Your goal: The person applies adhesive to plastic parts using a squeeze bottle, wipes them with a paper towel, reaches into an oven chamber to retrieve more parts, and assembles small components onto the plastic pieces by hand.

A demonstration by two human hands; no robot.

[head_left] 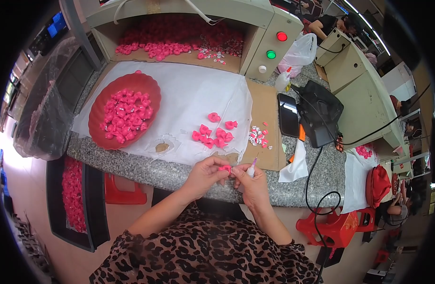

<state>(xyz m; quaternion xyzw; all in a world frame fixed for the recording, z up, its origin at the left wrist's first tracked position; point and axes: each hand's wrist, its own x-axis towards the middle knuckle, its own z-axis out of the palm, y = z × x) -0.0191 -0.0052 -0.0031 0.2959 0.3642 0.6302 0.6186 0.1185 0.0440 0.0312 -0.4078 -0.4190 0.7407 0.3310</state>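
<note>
Pink molded piece point(224, 168) is betw. L hand point(203, 177) thumb & fingers, grip clamped on it — just left of R hand point(253, 185) fingertips, which seem to touch it; its long axis is too covered to tell. R grip is closed round a needle-tip bottle point(250, 171), needle pointing up/away. Hands are over granite bench's point(132, 164) near edge — white sheet point(183, 87) beyond, cardboard point(269, 158) to R.

I'm in a factory workshop: my speckled grey stone bench point(127, 164) carries a boxy beige push-button machine point(261, 38), small pink pieces point(74, 194) fill a long black plastic crate point(95, 208), and a black-clad person point(328, 27) bends near a second beige machine point(364, 87).
</note>
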